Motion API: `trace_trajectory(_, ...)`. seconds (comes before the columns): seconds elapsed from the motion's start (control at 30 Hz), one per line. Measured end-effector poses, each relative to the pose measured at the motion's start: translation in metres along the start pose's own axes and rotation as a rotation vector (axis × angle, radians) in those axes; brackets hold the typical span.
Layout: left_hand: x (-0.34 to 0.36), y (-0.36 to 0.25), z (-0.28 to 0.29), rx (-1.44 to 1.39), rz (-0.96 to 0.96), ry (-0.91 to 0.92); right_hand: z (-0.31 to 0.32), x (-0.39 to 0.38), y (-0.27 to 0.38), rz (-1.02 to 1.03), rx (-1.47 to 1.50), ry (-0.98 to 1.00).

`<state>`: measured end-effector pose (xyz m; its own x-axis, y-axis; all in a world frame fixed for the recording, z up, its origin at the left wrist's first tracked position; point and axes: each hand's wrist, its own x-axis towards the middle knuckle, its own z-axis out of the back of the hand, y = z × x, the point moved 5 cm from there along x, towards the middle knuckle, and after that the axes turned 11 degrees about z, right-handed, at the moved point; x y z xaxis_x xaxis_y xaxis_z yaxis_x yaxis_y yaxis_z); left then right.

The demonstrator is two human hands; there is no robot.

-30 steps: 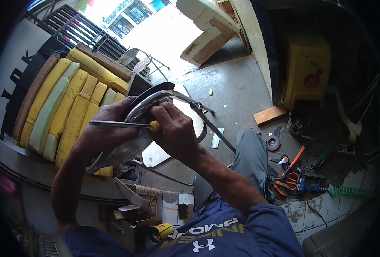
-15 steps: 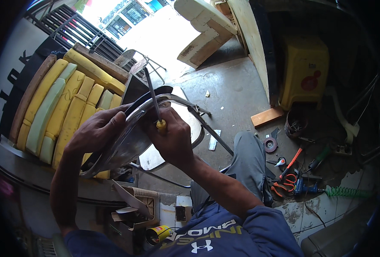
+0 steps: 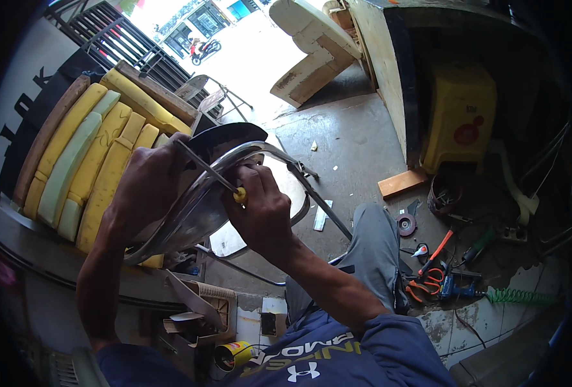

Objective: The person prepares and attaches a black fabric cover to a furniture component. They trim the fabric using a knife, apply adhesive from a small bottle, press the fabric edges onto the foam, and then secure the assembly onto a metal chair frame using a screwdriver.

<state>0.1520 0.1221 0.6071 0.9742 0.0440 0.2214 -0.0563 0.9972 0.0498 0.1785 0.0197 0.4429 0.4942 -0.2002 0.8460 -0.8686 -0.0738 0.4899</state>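
Note:
A folding chair's chromed tube frame [image 3: 199,193] is held up tilted before me, a dark curved panel [image 3: 228,135] at its upper side. My right hand [image 3: 263,209] is closed round a screwdriver [image 3: 212,169] with a yellow handle. Its metal shaft slants up and left across the chrome rim. My left hand [image 3: 147,180] is at the panel's left side, bent fingers by the far end of the shaft. What those fingers grip, and the screwdriver's tip, are hidden.
Yellow and pale green foam cushions [image 3: 83,168] stand stacked at left. On the floor at right are orange-handled scissors [image 3: 431,280], a blue air tool [image 3: 456,284] with a green coiled hose [image 3: 518,295], a wooden block [image 3: 402,184] and a yellow plastic stool [image 3: 456,116].
The screwdriver has swung from nearly upright to slanting left across the rim. My left hand has lifted from lying along the frame, its fingers now up by the shaft's end.

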Motion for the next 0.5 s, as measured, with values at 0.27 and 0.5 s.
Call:
trace_trajectory(0.27, -0.004, -0.023, 0.003, 0.09, -0.001, -0.019, 0.045, 0.01, -0.021, -0.043, 0.105, -0.14)
trace_trajectory(0.5, -0.003, -0.023, 0.005, 0.312, -0.085, -0.187, 0.036, 0.053, -0.077, -0.534, 0.324, 0.064)
